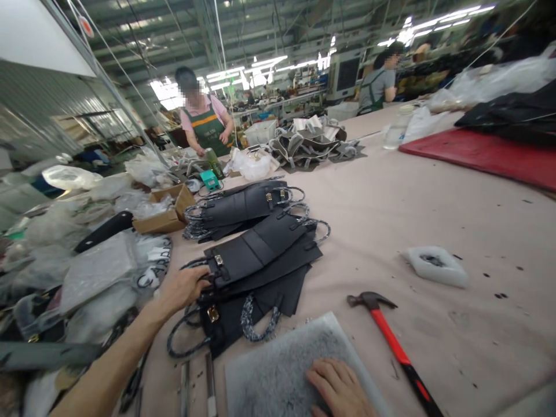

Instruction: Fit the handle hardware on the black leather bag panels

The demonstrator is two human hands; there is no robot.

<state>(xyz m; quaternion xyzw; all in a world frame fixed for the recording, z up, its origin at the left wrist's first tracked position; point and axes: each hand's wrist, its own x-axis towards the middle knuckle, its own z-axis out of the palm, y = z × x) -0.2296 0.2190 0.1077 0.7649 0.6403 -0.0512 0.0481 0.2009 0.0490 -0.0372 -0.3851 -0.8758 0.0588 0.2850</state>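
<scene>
My left hand (186, 286) pinches the near left end of a black bag panel (249, 255), next to its handle and gold-coloured clasp. That panel lies on top of a loose stack of similar ones. Underneath, another black bag panel (226, 321) shows a gold clasp and a handle (256, 324) wrapped in patterned cloth. My right hand (341, 388) rests flat, palm down, on a grey-white pad (278, 362) and holds nothing. To its right lies a claw hammer (391, 341) with a red and black handle. Two metal rods (211, 385) lie left of the pad.
More black bag panels (243, 205) are stacked behind. A whitish block (436, 266) holds small dark bits. Plastic-wrapped goods and a cardboard box (167, 211) crowd the left side. Grey pieces (304, 145), a clear jar (397, 127) and a red board (482, 153) sit farther back. Two people stand beyond.
</scene>
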